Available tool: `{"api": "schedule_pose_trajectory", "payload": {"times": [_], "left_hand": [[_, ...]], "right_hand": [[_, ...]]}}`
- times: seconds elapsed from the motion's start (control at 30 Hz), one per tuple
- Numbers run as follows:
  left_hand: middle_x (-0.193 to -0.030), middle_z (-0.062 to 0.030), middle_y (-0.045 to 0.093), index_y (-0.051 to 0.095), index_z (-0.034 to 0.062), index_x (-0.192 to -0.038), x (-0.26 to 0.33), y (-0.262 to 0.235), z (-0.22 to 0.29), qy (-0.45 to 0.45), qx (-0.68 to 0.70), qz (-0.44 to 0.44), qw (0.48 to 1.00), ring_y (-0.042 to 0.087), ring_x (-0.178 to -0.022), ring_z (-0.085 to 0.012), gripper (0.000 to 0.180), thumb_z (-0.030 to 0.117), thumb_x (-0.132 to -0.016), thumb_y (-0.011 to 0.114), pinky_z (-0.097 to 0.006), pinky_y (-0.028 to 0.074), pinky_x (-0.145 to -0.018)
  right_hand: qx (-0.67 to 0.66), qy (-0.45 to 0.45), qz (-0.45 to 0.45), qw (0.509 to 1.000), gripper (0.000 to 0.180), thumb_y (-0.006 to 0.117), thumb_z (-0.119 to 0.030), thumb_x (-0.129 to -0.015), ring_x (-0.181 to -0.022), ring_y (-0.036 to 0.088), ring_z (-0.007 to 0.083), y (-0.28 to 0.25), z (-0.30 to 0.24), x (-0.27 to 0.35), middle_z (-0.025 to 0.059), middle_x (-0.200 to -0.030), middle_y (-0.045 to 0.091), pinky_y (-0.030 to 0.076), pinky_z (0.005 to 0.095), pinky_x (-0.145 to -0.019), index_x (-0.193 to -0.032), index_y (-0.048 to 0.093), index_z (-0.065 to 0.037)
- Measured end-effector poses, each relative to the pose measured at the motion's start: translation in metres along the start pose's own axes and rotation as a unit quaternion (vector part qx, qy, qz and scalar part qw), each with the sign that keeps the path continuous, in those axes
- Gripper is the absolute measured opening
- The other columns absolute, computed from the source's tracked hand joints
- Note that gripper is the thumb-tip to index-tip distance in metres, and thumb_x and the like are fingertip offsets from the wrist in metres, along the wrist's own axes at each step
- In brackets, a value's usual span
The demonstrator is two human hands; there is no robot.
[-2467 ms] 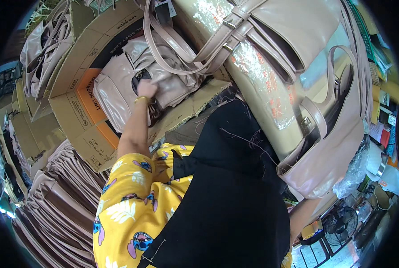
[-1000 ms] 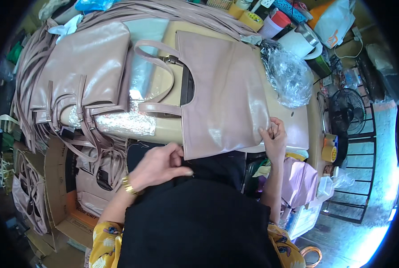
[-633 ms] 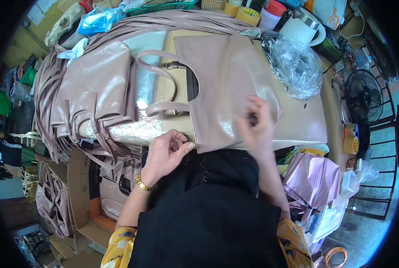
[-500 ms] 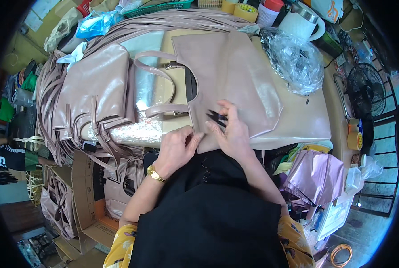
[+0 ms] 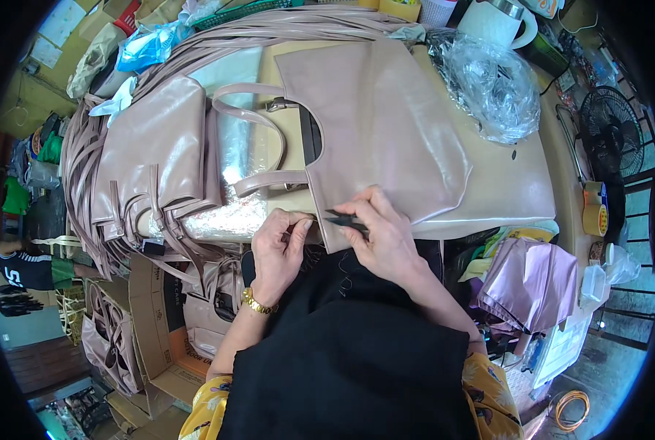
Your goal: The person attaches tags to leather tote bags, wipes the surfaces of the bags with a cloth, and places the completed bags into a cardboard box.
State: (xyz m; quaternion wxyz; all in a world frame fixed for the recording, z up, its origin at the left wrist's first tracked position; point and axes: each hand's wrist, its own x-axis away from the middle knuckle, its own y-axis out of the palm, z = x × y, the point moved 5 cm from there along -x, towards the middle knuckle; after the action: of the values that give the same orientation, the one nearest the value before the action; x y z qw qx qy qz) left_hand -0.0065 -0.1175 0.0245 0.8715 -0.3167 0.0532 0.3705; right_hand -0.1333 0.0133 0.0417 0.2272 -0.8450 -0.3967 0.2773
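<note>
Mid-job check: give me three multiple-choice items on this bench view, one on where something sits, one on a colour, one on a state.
1. Where does the clear plastic bag lie?
A. on the table's far right part
B. in the cardboard box
C. under the fan

2. What colour is the bag on the table under the hands?
A. bright green
B. dusty pink
C. navy blue

3. What is the right hand doing?
A. resting open and empty
B. holding a small black tool at the bag's near edge
C. gripping the white jug

Answers: 1 A, it lies crumpled on the tabletop near the white jug. 2 B, its whole panel is pale pink. 3 B, the small black tool sits in its fingers while the left hand pinches the edge.
</note>
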Motion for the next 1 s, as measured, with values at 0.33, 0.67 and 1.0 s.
{"api": "schedule_pose_trajectory", "payload": {"times": [0.33, 0.67, 1.0], "left_hand": [[-0.069, -0.0091, 0.051, 0.058, 0.0048, -0.078, 0.004, 0.002, 0.023, 0.137, -0.099, -0.008, 0.986, 0.052, -0.061, -0.0277, 0.013, 0.0, -0.078, 0.07, -0.037, 0.04, -0.054], [-0.108, -0.0083, 0.057, 0.069, 0.0092, -0.114, 0.023, -0.011, 0.01, 0.181, -0.037, -0.088, 0.979, 0.056, -0.066, -0.0143, 0.052, 0.024, -0.067, 0.088, -0.026, 0.05, -0.059], [-0.097, -0.011, 0.07, 0.072, 0.0033, -0.093, 0.022, 0.011, -0.005, 0.224, 0.03, -0.132, 0.965, 0.069, -0.089, -0.0219, 0.021, 0.001, -0.074, 0.079, -0.032, 0.059, -0.077]], "right_hand": [[0.034, -0.048, 0.037, 0.998, 0.021, 0.071, -0.004, -0.074, -0.07, 0.061, 0.0274, 0.01, -0.005, 0.004, 0.0067, -0.089, 0.053, 0.05, 0.0404, -0.062, -0.091, 0.06, -0.009], [-0.351, 0.125, 0.091, 0.923, 0.021, 0.071, 0.001, -0.084, -0.069, 0.049, 0.0043, 0.016, 0.04, 0.003, 0.0008, -0.085, 0.052, 0.041, 0.0209, -0.061, -0.098, 0.054, -0.001], [-0.11, 0.021, 0.067, 0.992, 0.03, 0.075, -0.006, -0.078, -0.08, 0.062, 0.0209, -0.006, 0.006, 0.028, 0.0078, -0.097, 0.056, 0.052, 0.0354, -0.067, -0.105, 0.063, -0.005]]}}
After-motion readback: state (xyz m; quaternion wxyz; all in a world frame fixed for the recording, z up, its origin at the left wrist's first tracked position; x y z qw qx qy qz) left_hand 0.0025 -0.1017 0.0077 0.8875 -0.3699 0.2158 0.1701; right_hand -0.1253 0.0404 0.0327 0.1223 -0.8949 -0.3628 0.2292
